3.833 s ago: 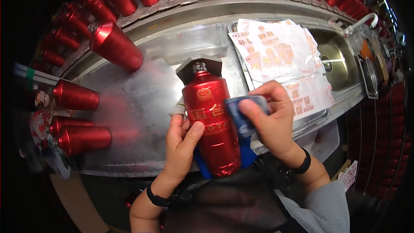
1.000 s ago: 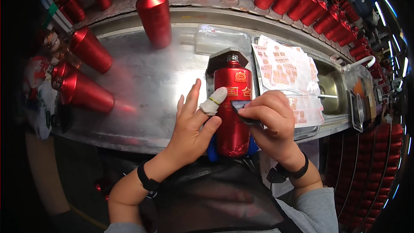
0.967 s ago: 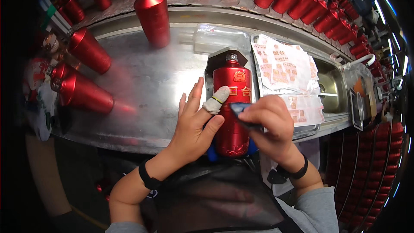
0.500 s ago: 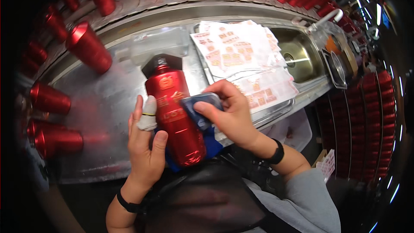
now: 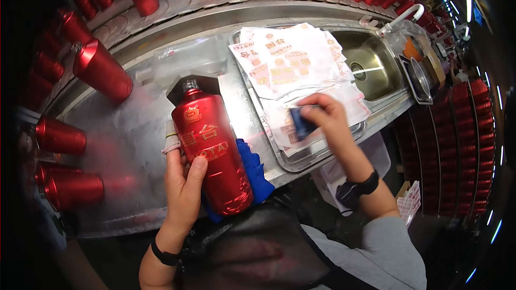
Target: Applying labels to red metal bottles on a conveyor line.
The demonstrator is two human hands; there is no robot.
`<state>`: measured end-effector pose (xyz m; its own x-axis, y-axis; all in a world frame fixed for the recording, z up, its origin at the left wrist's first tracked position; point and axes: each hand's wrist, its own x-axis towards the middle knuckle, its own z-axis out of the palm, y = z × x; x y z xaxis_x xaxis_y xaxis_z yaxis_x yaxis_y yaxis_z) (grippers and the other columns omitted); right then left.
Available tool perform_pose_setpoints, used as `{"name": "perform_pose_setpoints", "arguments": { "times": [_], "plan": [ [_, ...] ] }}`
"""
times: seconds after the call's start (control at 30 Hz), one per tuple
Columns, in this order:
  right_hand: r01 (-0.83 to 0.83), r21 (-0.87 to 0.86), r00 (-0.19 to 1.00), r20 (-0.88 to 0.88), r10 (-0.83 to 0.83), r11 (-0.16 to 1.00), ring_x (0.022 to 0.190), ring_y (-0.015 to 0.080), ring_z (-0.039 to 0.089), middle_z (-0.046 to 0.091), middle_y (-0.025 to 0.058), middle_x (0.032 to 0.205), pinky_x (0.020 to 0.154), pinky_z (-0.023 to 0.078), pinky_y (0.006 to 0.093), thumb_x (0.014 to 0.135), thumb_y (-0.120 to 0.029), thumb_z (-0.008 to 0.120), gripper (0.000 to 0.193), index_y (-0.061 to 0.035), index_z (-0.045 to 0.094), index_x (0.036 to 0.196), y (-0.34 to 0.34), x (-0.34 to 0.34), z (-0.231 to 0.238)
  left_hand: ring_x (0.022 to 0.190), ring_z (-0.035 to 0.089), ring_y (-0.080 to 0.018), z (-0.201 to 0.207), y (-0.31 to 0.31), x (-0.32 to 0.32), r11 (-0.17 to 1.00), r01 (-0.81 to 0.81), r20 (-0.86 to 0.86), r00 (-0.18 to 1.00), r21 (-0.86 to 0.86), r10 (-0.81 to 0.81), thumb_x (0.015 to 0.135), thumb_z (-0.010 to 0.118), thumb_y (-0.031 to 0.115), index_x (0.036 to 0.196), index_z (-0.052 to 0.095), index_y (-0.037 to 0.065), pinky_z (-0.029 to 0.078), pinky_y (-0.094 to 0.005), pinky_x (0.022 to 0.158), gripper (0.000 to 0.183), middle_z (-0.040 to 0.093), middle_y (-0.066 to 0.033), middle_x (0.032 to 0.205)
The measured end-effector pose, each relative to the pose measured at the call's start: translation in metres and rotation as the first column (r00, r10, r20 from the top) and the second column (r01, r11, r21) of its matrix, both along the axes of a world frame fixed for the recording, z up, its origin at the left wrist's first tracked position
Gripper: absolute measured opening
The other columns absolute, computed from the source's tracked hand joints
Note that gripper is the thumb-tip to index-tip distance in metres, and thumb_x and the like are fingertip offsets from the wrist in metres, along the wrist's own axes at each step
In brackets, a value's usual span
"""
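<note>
A shiny red bottle (image 5: 212,150) with gold lettering lies tilted before me, its neck pointing away and resting against a dark angular stand (image 5: 176,90). My left hand (image 5: 184,185) grips the bottle's left side, thumb on the front and fingers partly hidden behind it; one finger wears a pale cover with a yellow band. A blue cloth (image 5: 253,174) sits under the bottle. Over the white printed decal sheets (image 5: 293,64), my right hand (image 5: 329,118) pinches a small dark blue flat scraper (image 5: 304,123), slightly blurred, at the sheets' near part.
The sheets lie on a clear tray (image 5: 293,165) beside a metal sink (image 5: 371,67) with a white faucet (image 5: 403,19). Several red bottles (image 5: 102,71) stand or lie at left. More line a curved conveyor (image 5: 180,1) behind and racks (image 5: 451,156) at right.
My right hand has moved right, from the bottle to the sheets, carrying the scraper. My left hand has closed around the bottle's side. Gold lettering on the bottle shows more fully.
</note>
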<state>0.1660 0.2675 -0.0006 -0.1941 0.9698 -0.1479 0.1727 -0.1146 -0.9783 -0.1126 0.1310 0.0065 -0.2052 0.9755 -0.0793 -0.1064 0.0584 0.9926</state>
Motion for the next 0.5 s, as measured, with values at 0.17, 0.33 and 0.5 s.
{"name": "perform_pose_setpoints", "arguments": {
  "times": [0.17,0.33,0.5],
  "plan": [
    [-0.243,0.120,0.707,0.701,0.091,0.963,0.062,0.0099,0.059,0.064,0.0037,0.073,0.058,0.045,0.0257,0.087,-0.015,0.068,0.015,-0.0004,0.069,0.083,0.044,0.037,0.001,0.109,0.058,-0.0157,0.002,-0.003,-0.005,0.999,-0.010,0.036,0.999,-0.044,0.011,0.100,0.055,0.020,0.147,0.030,-0.001,0.046,-0.0308,0.096,0.057,0.058,-0.0126,0.123],
    [-0.568,0.286,0.488,0.872,0.036,0.772,0.076,0.0268,0.065,0.065,0.0069,0.092,0.069,0.052,0.0363,0.079,-0.011,0.068,0.017,-0.0094,0.075,0.095,0.058,0.038,-0.009,0.117,0.054,-0.0175,-0.007,-0.009,-0.011,0.999,0.013,0.019,1.000,-0.038,-0.013,0.099,0.055,0.020,0.151,0.024,-0.001,0.042,-0.0325,0.102,0.064,0.055,-0.0131,0.131],
    [-0.619,0.272,0.503,0.858,0.106,0.737,0.080,0.0280,0.065,0.064,0.0059,0.091,0.070,0.053,0.0377,0.078,-0.012,0.068,0.019,-0.0113,0.074,0.096,0.063,0.039,-0.006,0.127,0.048,-0.0187,-0.003,-0.010,-0.009,0.997,0.053,0.079,0.996,-0.049,-0.049,0.099,0.053,0.020,0.153,0.020,0.000,0.037,-0.0342,0.108,0.067,0.045,-0.0135,0.142]
  ]
}}
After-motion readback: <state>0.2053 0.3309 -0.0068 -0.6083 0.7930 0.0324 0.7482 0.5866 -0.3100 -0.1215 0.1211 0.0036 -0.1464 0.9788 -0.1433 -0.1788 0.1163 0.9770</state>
